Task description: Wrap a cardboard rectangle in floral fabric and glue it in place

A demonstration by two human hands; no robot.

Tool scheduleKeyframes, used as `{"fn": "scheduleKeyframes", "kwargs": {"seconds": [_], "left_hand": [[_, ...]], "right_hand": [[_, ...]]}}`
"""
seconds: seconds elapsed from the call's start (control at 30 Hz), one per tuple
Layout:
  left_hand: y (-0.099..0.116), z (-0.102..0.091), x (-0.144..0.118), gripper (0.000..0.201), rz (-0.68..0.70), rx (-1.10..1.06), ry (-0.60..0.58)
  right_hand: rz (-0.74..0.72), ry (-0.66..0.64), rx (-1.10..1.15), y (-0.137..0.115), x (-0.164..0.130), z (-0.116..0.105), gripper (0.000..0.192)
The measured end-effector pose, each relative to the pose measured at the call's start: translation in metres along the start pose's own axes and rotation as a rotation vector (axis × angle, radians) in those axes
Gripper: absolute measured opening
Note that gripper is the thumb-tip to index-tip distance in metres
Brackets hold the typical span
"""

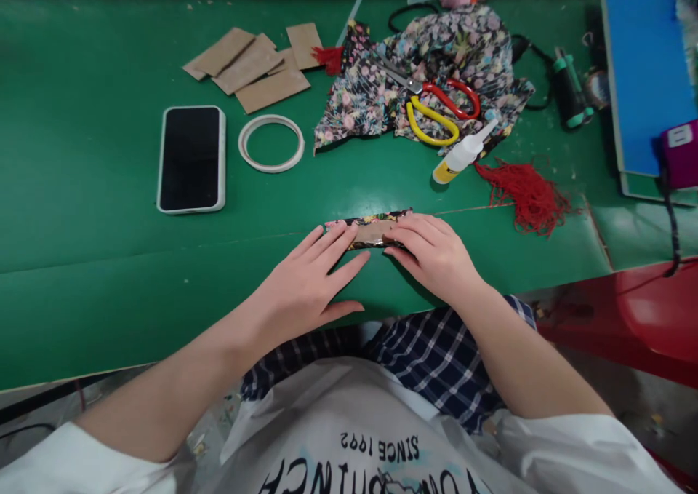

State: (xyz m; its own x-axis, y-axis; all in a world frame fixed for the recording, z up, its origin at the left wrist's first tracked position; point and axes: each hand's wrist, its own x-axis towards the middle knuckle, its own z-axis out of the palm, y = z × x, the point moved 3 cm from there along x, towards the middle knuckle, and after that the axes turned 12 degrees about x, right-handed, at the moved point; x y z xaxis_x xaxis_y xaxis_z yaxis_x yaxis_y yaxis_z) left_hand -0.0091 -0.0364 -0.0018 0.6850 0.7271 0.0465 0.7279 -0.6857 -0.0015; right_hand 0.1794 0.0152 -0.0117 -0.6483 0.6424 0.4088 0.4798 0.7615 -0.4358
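left hand point(308, 283): flat, fingers spread, pressing left end of narrow cardboard strip wrapped in floral fabric point(368, 230) | right hand point(433, 254): flat, fingers pressing right end | strip: near edge of green surface point(98, 188) | handling: light, thin, bendable, likely glue-tacky; take by long edges

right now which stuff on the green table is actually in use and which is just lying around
In use:
- left hand
- right hand
- fabric-wrapped cardboard strip, pressed flat by both hands

Lying about:
- phone
- tape ring
- cardboard pieces
- floral fabric
- scissors
- glue bottle
- red tassel
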Motion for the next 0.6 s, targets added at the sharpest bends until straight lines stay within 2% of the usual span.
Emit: {"fn": "scheduleKeyframes", "kwargs": {"seconds": [0.2, 0.47, 0.6], "left_hand": [[-0.0035, 0.0017, 0.0008, 0.052, 0.029, 0.009, 0.015], [-0.0041, 0.0007, 0.0060, 0.050, 0.035, 0.008, 0.009], [-0.0050, 0.0022, 0.0089, 0.046, 0.041, 0.017, 0.015]], "right_hand": [[-0.021, 0.008, -0.071, -0.0004, 0.0002, -0.0011, 0.013], [0.018, -0.008, -0.071, 0.0034, 0.0014, -0.0020, 0.026], [0.004, -0.015, -0.074, 0.0052, 0.0033, -0.0012, 0.019]]}}
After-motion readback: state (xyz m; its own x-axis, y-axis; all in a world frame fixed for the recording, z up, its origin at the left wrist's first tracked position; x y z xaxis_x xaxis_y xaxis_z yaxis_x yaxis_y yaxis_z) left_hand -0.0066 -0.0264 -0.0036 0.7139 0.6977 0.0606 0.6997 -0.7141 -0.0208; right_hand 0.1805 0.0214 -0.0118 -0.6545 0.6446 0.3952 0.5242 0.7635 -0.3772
